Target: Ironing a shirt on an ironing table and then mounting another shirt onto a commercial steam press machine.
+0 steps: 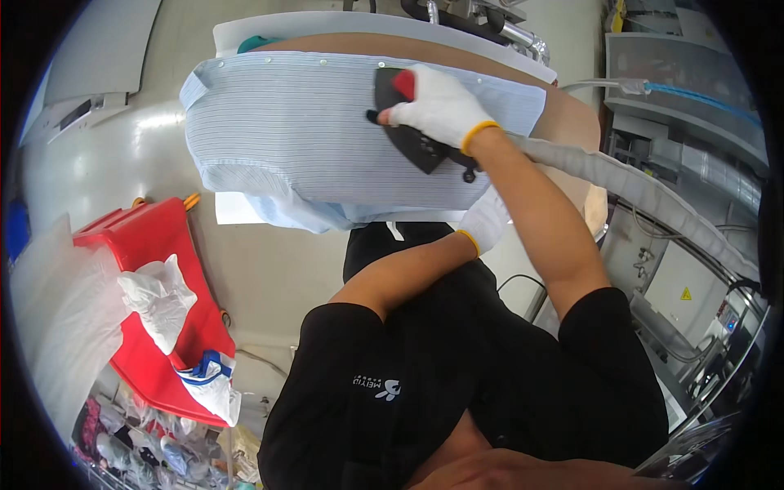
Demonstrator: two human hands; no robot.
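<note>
A light-blue striped button shirt lies spread over a brown padded ironing board, its row of buttons along the far edge. My right hand, in a white glove with a yellow cuff, grips the handle of a dark steam iron that rests on the right part of the shirt. My left hand, gloved alike, is at the near edge of the board beside the shirt's hem. Its fingers are partly hidden under my right forearm, so what they hold does not show.
From the iron, a pale fabric-covered hose runs right. At left stands a red plastic cart with white cloths on it. Bagged garments hang at the lower left. Metal pipes are behind the board, grey equipment at right.
</note>
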